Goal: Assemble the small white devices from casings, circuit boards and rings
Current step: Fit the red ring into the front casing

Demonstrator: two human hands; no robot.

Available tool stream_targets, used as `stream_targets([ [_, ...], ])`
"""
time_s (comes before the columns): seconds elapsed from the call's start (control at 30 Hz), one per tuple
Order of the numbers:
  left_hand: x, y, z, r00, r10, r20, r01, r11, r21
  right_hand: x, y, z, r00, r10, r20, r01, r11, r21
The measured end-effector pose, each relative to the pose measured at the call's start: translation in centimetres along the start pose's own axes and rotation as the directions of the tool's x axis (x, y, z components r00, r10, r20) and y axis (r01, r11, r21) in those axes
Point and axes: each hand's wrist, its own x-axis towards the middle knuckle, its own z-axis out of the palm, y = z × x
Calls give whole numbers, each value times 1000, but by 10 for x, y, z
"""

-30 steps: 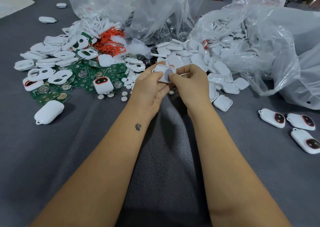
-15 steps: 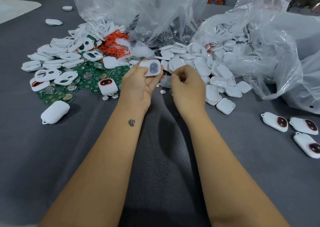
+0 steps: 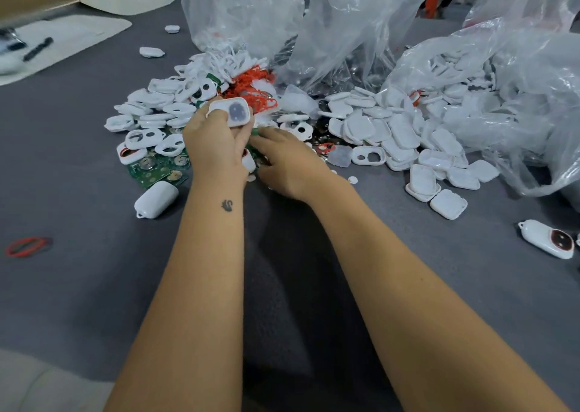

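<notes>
My left hand (image 3: 216, 151) is raised over the pile and grips a white casing (image 3: 233, 112) with a grey translucent window facing up. Beside and slightly under it, my right hand (image 3: 290, 165) lies low, its fingertips at a green circuit board among the parts; whether they pinch it is hidden. More green circuit boards (image 3: 157, 173) lie left of my hands under white front casings with holes (image 3: 142, 136). Red rings (image 3: 251, 91) are heaped behind. Plain white casing halves (image 3: 401, 141) are piled to the right.
Clear plastic bags (image 3: 354, 31) stand behind and to the right of the pile. An assembled device (image 3: 546, 239) lies at the far right, a closed white one (image 3: 155, 199) near left. Rubber bands (image 3: 28, 246) lie at the left edge; a pen (image 3: 37, 49) rests on a white pad.
My hands have separated. The left carried the casing up and to the left over the pile; the right dropped down and reached left towards the circuit boards.
</notes>
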Motion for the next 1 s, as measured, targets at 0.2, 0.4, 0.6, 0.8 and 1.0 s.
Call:
stream_targets([
  [0.2,1,-6,-6,1000,-28,-6,28,998,49,-7,14,-13,990,76,-121,-70,996,52],
  [0.4,-9,-17,5,998,-43,42,41,998,53,-31,23,-23,905,282,-319,-142,906,399],
  [0.6,-22,-36,25,989,-108,105,101,993,65,-66,35,-39,787,572,-230,46,318,947],
  [0.8,-48,-70,36,943,-241,227,237,970,46,-82,46,-42,737,668,-100,73,69,995],
  [1.0,-48,-80,32,929,-266,259,268,963,28,-88,54,-44,668,733,-130,129,59,990],
])
